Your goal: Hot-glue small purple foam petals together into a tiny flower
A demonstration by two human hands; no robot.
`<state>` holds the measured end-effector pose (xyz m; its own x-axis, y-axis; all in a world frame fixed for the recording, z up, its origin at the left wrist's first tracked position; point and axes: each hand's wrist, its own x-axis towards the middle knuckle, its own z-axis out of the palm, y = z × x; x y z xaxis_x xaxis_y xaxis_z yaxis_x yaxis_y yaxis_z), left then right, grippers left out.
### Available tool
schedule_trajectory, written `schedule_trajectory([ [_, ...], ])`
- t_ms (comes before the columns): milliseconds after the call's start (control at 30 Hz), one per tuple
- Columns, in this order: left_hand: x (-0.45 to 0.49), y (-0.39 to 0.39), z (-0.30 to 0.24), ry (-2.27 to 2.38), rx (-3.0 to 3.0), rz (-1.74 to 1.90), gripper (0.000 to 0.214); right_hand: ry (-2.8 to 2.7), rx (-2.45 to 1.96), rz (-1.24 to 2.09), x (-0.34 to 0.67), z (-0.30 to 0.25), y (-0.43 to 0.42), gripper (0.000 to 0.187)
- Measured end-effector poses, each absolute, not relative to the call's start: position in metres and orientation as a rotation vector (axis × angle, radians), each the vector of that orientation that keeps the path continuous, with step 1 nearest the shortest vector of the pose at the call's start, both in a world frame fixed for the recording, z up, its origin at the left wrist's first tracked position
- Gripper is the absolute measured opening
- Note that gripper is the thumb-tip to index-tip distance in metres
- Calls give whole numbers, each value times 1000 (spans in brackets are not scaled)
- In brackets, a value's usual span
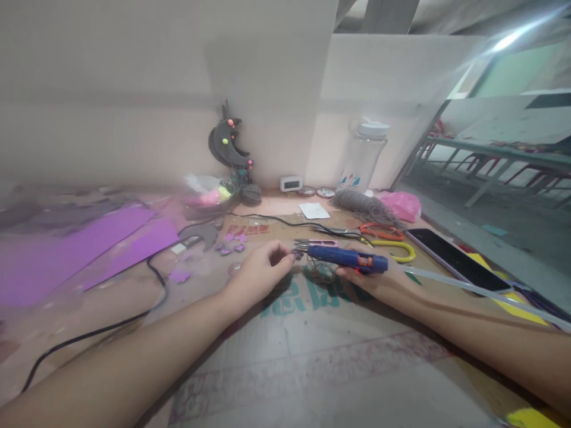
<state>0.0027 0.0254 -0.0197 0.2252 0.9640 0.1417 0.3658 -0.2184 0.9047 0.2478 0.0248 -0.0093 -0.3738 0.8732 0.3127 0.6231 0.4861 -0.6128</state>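
Note:
My right hand (366,278) grips a blue glue gun (345,258) lying sideways, its nozzle pointing left. My left hand (261,270) pinches a small purple foam piece (297,254) right at the nozzle tip. A clear glue stick (468,288) trails from the back of the gun to the right. Both hands hover just above a sheet of cardboard (312,356) with green print.
Purple foam sheets (66,249) lie at the left, small purple flower cut-outs (232,242) near the middle. Orange scissors (379,230), a yellow hook shape (399,248), a phone (450,258), grey yarn (363,205), a water bottle (363,157) and a black cable (111,324) surround the hands.

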Motion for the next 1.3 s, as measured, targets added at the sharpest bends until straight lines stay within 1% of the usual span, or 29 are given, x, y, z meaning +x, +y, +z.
schedule_trajectory([
  [133, 2, 26, -21, 1236, 1730, 984, 19, -2131, -1275, 492, 247, -6, 24, 26],
  [267, 2, 27, -21, 1240, 1725, 979, 20, -2133, -1339, 532, 245, -1, 21, 20],
  [433, 3, 25, -19, 1236, 1732, 984, 19, -2104, -1298, 424, 245, -5, 22, 20],
  [567, 3, 25, -20, 1240, 1739, 975, 18, -2079, -1307, 452, 245, -7, 24, 19],
  [867, 2, 27, -21, 1235, 1755, 965, 18, -2093, -1333, 524, 243, 0, 20, 21],
  [1000, 2, 26, -20, 1246, 1768, 957, 18, -2095, -1317, 464, 242, -3, 22, 19],
  [1300, 1, 27, -21, 1230, 1772, 964, 18, -2098, -1383, 574, 244, -1, 19, 25],
])
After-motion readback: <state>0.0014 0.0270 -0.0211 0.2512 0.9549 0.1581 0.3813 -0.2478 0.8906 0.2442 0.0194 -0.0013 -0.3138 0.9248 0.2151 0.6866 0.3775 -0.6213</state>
